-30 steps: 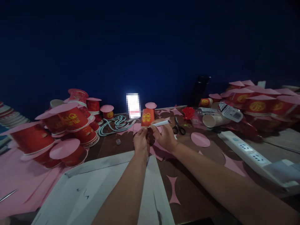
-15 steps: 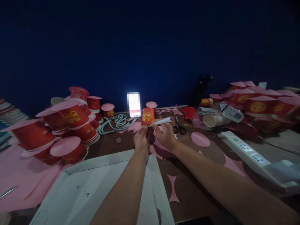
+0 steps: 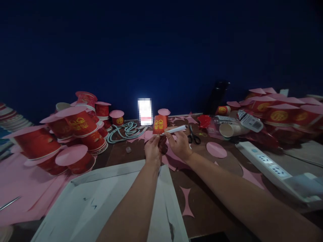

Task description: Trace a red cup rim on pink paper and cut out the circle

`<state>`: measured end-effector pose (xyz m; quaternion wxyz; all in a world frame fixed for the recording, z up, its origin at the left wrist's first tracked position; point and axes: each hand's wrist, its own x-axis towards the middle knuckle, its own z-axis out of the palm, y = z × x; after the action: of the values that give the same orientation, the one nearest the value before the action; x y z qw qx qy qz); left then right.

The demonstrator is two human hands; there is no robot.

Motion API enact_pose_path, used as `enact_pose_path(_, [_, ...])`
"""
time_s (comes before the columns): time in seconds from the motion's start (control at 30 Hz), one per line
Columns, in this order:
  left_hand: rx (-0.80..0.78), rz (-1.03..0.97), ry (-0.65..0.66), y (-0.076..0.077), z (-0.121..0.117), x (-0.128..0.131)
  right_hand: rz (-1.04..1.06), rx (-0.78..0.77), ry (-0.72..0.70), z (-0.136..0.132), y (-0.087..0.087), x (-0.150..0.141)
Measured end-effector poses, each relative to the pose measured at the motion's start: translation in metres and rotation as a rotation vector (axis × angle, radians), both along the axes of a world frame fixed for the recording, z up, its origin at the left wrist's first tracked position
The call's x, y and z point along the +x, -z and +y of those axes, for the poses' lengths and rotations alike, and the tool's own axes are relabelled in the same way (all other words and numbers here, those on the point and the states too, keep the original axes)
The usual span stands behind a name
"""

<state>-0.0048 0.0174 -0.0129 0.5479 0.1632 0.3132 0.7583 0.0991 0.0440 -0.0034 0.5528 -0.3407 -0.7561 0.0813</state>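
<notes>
My left hand (image 3: 152,150) is closed round the lower edge of a red paper cup (image 3: 159,125) with yellow characters, held upside down with its rim toward me. In my right hand (image 3: 180,145) is a slim white tube (image 3: 176,130), its narrow end at the cup's rim and its dark end pointing up to the right. Whether the tube is a glue tube or a pen I cannot tell. Behind the cup stands another red cup topped by a pink paper disc (image 3: 164,111). A loose pink paper circle (image 3: 216,150) lies to the right of my right hand.
Stacked red cups with pink discs (image 3: 80,121) stand left; more (image 3: 280,114) are piled right. Also here are black-handled scissors (image 3: 194,137), a pale cable (image 3: 123,132), a lit phone (image 3: 145,111), a power strip (image 3: 264,161), a white board (image 3: 75,205) and pink paper scraps (image 3: 186,201).
The view has shifted slightly. My hands, the red cup and the white tube keep nearly the same places, with the tube's tip still at the rim.
</notes>
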Motion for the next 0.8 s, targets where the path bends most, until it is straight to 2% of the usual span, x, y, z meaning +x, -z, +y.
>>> enact_pose_path(0.8, [-0.062, -0.003, -0.015, -0.01, -0.002, 0.002, -0.029, -0.022, 0.065, 0.003, -0.003, 0.001])
